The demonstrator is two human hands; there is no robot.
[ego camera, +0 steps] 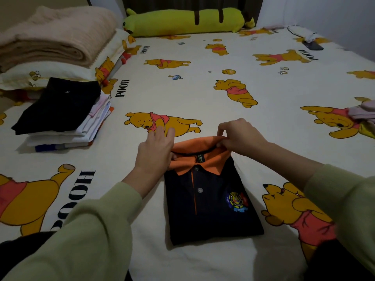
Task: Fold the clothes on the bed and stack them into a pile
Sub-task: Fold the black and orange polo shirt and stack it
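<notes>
Clothes lie on the bed sheet (203,82): a folded pile (60,116), black on top, sits left of the folded navy polo shirt (211,201). At the shirt's orange collar (203,145), the left hand (155,151) rests with fingers spread flat, while the right hand (239,134) pinches the collar's far edge.

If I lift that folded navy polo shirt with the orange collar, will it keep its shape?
Probably not unaided. The folded navy polo shirt with the orange collar is soft cloth lying flat, so it would likely sag and unfold unless supported underneath. Its collar bends easily where the right hand pinches it. It looks light and unlikely to slide on the sheet.
</notes>
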